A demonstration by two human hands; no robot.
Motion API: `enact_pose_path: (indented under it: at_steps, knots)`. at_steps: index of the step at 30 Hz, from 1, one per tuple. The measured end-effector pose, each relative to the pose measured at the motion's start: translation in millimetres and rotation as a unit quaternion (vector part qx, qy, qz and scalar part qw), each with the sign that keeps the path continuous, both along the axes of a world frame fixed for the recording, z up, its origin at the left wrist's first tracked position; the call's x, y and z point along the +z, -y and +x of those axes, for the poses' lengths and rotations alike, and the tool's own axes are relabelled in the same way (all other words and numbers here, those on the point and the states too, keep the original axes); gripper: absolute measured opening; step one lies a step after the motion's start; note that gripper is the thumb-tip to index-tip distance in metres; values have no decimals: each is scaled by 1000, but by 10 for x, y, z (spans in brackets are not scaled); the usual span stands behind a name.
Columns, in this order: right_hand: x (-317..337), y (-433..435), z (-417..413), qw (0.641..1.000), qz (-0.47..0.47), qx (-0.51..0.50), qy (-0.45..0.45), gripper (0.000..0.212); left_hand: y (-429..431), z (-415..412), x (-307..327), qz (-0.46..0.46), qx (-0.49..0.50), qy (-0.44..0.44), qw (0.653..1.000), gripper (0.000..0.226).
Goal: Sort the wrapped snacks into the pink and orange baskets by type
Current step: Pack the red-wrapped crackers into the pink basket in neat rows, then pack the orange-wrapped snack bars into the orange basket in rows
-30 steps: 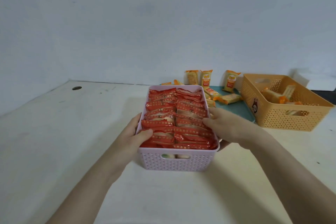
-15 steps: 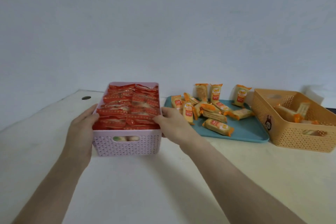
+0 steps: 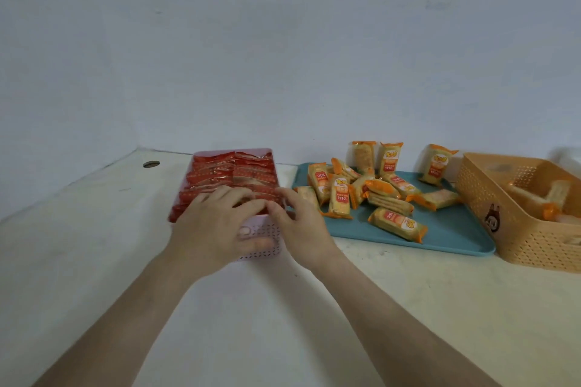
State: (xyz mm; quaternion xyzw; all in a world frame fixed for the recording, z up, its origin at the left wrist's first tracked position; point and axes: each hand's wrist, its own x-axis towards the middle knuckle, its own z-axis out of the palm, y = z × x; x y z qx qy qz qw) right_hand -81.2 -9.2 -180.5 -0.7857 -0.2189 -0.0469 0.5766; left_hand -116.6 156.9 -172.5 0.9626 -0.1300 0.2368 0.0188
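The pink basket point(image 3: 265, 243) stands at centre left, packed with red wrapped snacks point(image 3: 232, 170) in two rows. My left hand point(image 3: 213, 223) lies flat over the basket's front, fingers spread on the front snacks. My right hand point(image 3: 298, 223) rests at the front right corner, fingertips on the rim beside my left hand. Neither hand holds a snack. Several orange-and-yellow wrapped snacks point(image 3: 396, 223) lie scattered on a teal tray point(image 3: 452, 236). The orange basket point(image 3: 534, 242) at the right holds a few of the same snacks point(image 3: 550, 198).
A cream table runs to a pale wall close behind the baskets. There is a round cable hole point(image 3: 151, 164) at the back left. The tray sits tight between the two baskets.
The pink basket has been set down left of the tray. My left hand moved from its left side onto the front snacks; my right hand shifted to the front right corner.
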Motion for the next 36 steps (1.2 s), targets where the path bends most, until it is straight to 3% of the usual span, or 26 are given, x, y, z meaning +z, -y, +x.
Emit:
enact_pose_path:
  at_steps: [4, 8, 12, 15, 17, 18, 21, 23, 26, 28, 30, 32, 34, 36]
  knots:
    - [22, 245, 71, 998, -61, 16, -8, 41, -117, 223, -11, 34, -37, 17, 999, 49]
    - [88, 673, 179, 989, -126, -63, 48, 44, -212, 469, 44, 17, -16, -17, 1000, 50]
    - [117, 1252, 381, 958, -213, -178, 76, 67, -10, 667, 18, -7, 27, 1, 1000, 51]
    - [61, 1677, 579, 941, -269, -203, -28, 100, 375, 719, -38, -61, -41, 59, 996, 55]
    - [30, 1942, 713, 936, -268, -193, -120, 123, 738, 786, -36, -127, -81, 41, 988, 58]
    - [12, 2032, 753, 935, -262, -184, -151, 128, 899, 822, -43, -132, -71, 17, 989, 64]
    - [-74, 2196, 873, 932, -264, -158, -192, 129, 1269, 1071, -134, -18, 6, -45, 999, 76]
    - [-127, 2246, 979, 924, -280, -162, -203, 131, 1409, 1290, -205, -50, 33, -110, 992, 89]
    - [-134, 2237, 1152, 929, -232, -198, -208, 125, 1457, 1585, -252, -252, 79, -190, 946, 118]
    - [-126, 2153, 1251, 943, -173, -209, -191, 113, 1538, 1711, -277, -335, 83, -213, 914, 120]
    - [-116, 1982, 1307, 961, -110, -196, -159, 94, 1699, 1727, -276, -363, 56, -210, 906, 100]
    - [-132, 1872, 1364, 969, -66, -197, -131, 57, 1887, 1730, -286, -410, 13, -169, 896, 74]
    - [-92, 1819, 1382, 972, 13, -188, -142, 26, 2005, 1729, -278, -492, -13, -151, 857, 52]
    - [-27, 1823, 1370, 967, 84, -164, -174, 22, 2077, 1693, -223, -551, -39, -159, 819, 47]
